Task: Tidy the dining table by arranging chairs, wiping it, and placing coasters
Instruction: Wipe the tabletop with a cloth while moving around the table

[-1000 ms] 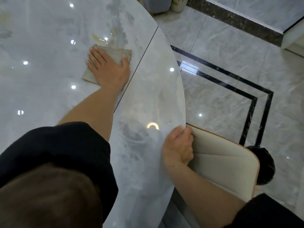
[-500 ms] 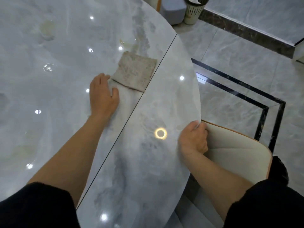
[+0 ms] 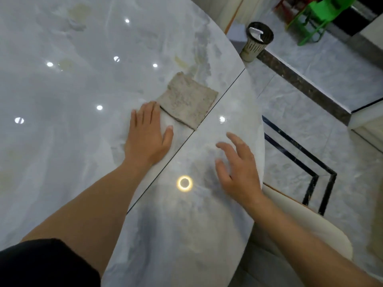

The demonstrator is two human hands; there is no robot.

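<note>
Grey cloth (image 3: 187, 100) just beyond left fingers (image 3: 145, 113), flat on table (image 3: 62, 146).

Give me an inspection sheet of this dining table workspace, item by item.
Surface: glossy marble table, yellowish stains near its far side, dark seam running across.
Job's things: grey cloth lying flat beside the seam; cream chair at the table edge; no coasters seen.
Clutter: nothing seen.
Grippers: left hand flat on the table, fingertips at the cloth's edge; right hand open, fingers spread, over the table.
Cables: nothing seen.
Surroundings: tiled floor, waste bin, green plastic stool.
</note>
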